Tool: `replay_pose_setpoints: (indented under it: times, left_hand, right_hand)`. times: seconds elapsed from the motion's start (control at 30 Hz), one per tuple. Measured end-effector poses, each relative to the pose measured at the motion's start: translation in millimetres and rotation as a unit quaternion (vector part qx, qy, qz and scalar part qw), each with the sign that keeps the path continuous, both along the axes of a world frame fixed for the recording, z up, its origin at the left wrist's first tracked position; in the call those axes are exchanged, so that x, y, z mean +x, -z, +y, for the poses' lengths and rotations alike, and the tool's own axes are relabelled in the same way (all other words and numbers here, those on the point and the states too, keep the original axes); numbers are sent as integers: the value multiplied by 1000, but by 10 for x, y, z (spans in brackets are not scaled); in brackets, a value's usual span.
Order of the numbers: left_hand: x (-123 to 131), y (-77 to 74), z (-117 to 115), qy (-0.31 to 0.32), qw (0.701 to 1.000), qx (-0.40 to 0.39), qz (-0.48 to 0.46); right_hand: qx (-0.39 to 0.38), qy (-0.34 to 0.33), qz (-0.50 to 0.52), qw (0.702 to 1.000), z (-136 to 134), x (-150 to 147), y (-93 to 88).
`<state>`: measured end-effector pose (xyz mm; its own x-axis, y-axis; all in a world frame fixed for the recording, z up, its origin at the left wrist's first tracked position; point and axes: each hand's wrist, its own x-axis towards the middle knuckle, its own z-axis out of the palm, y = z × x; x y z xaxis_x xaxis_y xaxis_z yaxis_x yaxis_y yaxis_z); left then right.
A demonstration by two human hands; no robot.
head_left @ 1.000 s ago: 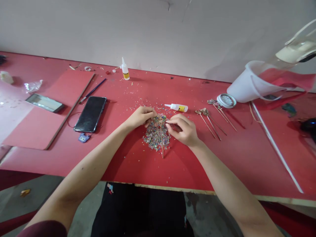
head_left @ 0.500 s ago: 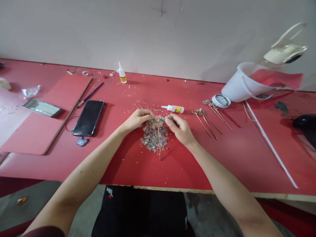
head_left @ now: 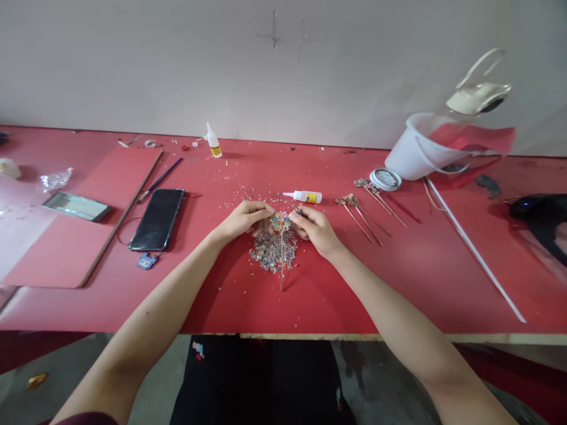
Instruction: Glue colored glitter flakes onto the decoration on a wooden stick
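My left hand [head_left: 244,218] and my right hand [head_left: 313,229] meet over a heap of small coloured chips [head_left: 271,254] on the red table [head_left: 248,295]. Between them stands a thin gold hairpin [head_left: 282,260] whose ornamented head is covered in coloured bits. My left fingers pinch that head from the left. The fingertips of my right hand are closed at its right side, and whether they hold a chip is too small to tell. A small glue bottle [head_left: 303,196] lies just beyond my right hand.
Several finished pins [head_left: 365,209] lie to the right, near a round tin [head_left: 385,178] and a tipped white bucket [head_left: 414,150]. On the left are a black phone [head_left: 157,218], a brush [head_left: 159,179], a red board [head_left: 84,218] and a metal tray [head_left: 76,206]. A second glue bottle [head_left: 213,141] stands by the wall.
The view has tilted and shifted a little. My right hand has moved closer to the pin's head, and my left hand keeps its pinch there.
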<state>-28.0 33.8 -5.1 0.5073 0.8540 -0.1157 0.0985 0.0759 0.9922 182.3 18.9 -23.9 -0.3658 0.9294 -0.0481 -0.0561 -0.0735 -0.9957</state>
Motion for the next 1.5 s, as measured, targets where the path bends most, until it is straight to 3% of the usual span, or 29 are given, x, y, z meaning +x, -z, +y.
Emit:
replay_pose_setpoints:
  times: [0.23, 0.4, 0.5, 0.63, 0.8, 1.03, 1.5]
  left_hand:
    - [-55, 39, 71, -109, 993, 49, -10]
    - [-95, 19, 69, -128, 989, 76, 24]
    - [-154, -33, 61, -91, 993, 73, 34]
    - [-262, -177, 18, 53, 996, 30, 63]
    - [-202, -288, -104, 167, 982, -32, 86]
    - [63, -178, -196, 152, 985, -12, 85]
    - [81, -71, -170, 90, 994, 2, 55]
  right_hand:
    - [-1, 0, 11, 1000, 20, 6, 18]
    - [-14, -2, 25, 1000, 42, 27, 25]
    - [-23, 3, 32, 999, 46, 32, 14]
    - [-30, 22, 37, 999, 41, 26, -15]
    - [-32, 24, 58, 998, 46, 36, -27]
    - [-31, 41, 49, 998, 58, 31, -9]
    - [-3, 31, 43, 999, 52, 27, -21]
